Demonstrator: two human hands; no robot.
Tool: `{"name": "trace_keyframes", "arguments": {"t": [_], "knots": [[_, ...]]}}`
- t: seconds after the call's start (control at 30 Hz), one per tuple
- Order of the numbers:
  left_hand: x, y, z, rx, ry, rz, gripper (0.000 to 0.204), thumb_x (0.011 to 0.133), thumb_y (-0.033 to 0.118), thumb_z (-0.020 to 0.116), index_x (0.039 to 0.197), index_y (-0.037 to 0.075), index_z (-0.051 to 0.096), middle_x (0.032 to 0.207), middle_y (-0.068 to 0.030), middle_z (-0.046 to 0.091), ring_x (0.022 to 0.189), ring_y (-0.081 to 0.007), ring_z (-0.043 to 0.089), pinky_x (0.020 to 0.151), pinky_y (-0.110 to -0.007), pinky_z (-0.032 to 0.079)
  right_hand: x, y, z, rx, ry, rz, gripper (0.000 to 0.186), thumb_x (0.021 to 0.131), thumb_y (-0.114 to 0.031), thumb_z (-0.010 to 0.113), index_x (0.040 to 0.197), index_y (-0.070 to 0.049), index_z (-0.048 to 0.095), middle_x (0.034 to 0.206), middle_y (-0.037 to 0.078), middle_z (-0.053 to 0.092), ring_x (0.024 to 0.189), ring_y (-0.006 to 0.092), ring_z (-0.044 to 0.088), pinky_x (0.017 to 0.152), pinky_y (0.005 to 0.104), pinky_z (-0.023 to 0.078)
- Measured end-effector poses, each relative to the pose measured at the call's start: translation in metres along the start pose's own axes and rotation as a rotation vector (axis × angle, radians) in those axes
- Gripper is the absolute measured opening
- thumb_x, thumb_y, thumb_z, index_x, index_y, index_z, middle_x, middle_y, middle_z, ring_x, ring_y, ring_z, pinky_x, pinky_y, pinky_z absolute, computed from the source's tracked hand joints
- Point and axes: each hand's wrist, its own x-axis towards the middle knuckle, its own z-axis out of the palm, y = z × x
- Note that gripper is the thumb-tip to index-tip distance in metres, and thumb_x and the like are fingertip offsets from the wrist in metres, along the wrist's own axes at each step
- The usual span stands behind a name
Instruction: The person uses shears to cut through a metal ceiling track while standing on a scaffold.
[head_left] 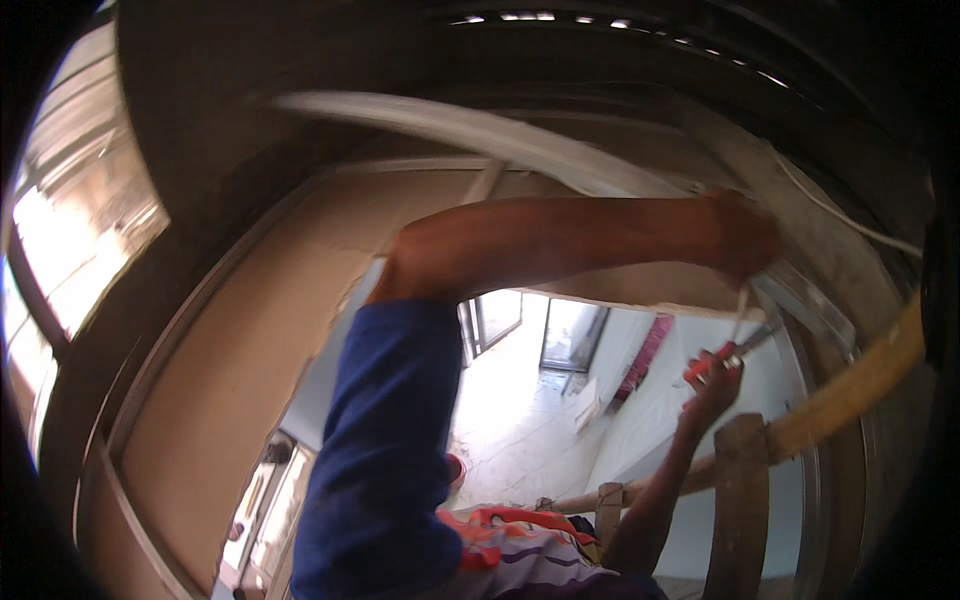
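Note:
My left arm, in a blue sleeve, reaches across to the right. My left hand (742,236) is closed like a fist beside a metal ceiling channel (815,310); motion smears its fingers. A thin pale strip (741,312) hangs just below that hand, and whether the fingers hold it is unclear. Lower down, my right hand (712,388) is wrapped round a red-handled tool (706,362) with a grey metal end pointing up and right toward the channel. The tool's exact kind cannot be made out.
Brown ceiling board (235,330) surrounds an opening, with a tiled floor (510,430) far below. A wooden ladder-like frame (740,480) stands at the lower right, joined to a curved pole (850,385). A pale beam (470,125) crosses overhead; a white cable (840,215) runs at right.

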Motion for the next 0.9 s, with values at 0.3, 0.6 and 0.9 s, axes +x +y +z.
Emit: {"name": "trace_keyframes", "arguments": {"t": [0.3,0.6,0.9], "knots": [[0.009,0.004,-0.008,0.003,-0.23,-0.185,0.034,0.065,0.026,0.065,0.095,0.01,0.068,0.094,-0.0099,0.065,0.091,-0.027,0.062,0.075,-0.042,0.049,-0.019,0.017,-0.003,-0.076,-0.107,0.089,0.034,0.08,-0.024,0.052,0.096,0.006,0.05,0.084,0.015,0.057,0.076,0.0255,0.059,0.071,0.0395,0.052],[-0.052,-0.009,-0.019,0.099,-0.432,-0.23,0.035,0.064,0.024,0.064,0.095,0.01,0.067,0.094,-0.0102,0.065,0.089,-0.0266,0.061,0.072,-0.04,0.05,-0.019,0.049,-0.007,-0.134,-0.237,0.071,0.045,0.079,-0.016,0.059,0.117,0.005,0.047,0.072,0.006,0.05,0.069,0.0159,0.054,0.072,0.033,0.05],[-0.165,-0.026,-0.044,-0.038,-0.488,-0.488,0.032,0.062,0.022,0.065,0.09,0.007,0.067,0.089,-0.0117,0.065,0.086,-0.0252,0.062,0.066,-0.038,0.05,-0.012,0.043,-0.006,-0.33,-0.557,0.098,0.048,0.078,-0.017,0.06,0.118,0.006,0.047,0.089,0.009,0.055,0.073,0.0136,0.05,0.064,0.0275,0.044]]}}
